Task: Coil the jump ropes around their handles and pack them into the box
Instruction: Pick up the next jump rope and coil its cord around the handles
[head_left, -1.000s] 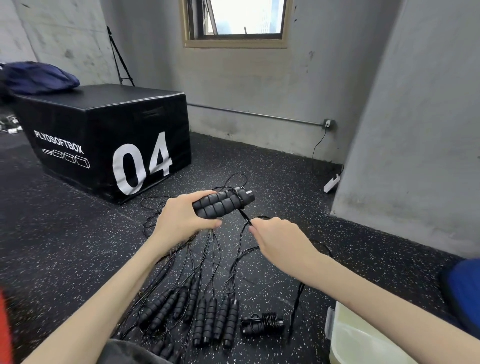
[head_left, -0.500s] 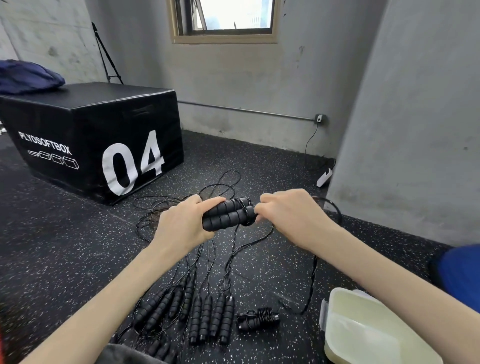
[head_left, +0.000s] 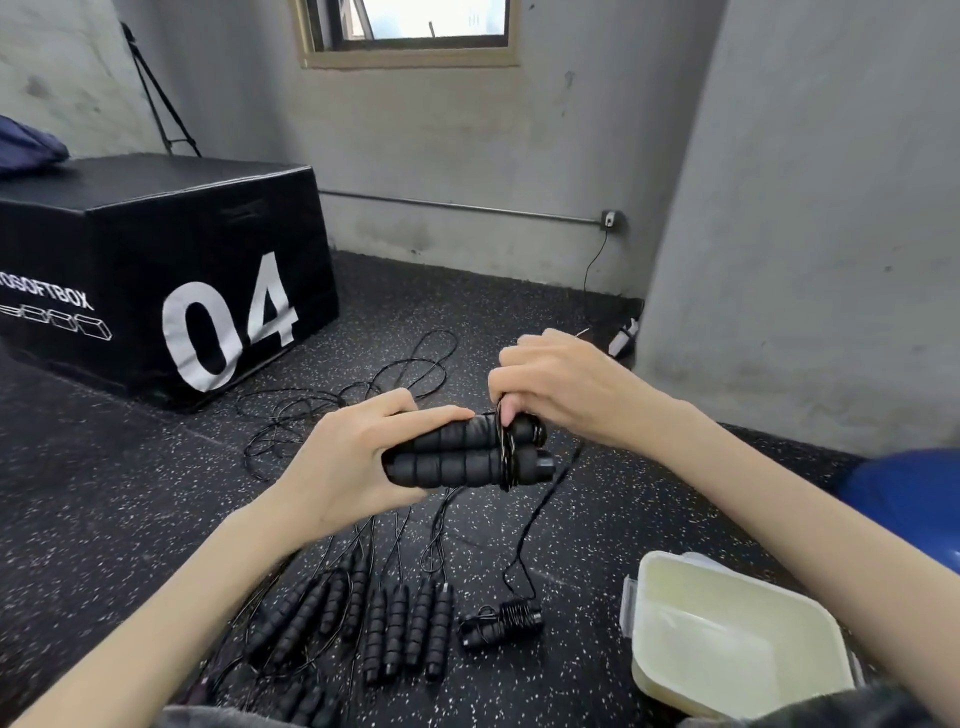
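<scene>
My left hand (head_left: 353, 467) grips a pair of black foam jump-rope handles (head_left: 462, 457) held side by side in the air. A few turns of thin black rope (head_left: 506, 452) wrap their right end. My right hand (head_left: 556, 384) pinches that rope just above the handles. The loose rope (head_left: 535, 519) trails down to the floor. Several more black handles (head_left: 395, 629) lie in a row on the floor below, their ropes (head_left: 363, 395) spread out behind. One coiled bundle (head_left: 501, 623) lies beside them. A pale open plastic box (head_left: 727, 639) sits at the lower right.
A black plyo box marked 04 (head_left: 166, 280) stands on the left. A grey wall column (head_left: 805, 234) rises at the right. A blue ball (head_left: 914, 499) sits at the right edge. A power strip (head_left: 623, 338) lies by the wall. The floor is speckled black rubber.
My right hand has come up from below the handles to above their right end, carrying the rope around them. More turns of rope now wrap the handles.
</scene>
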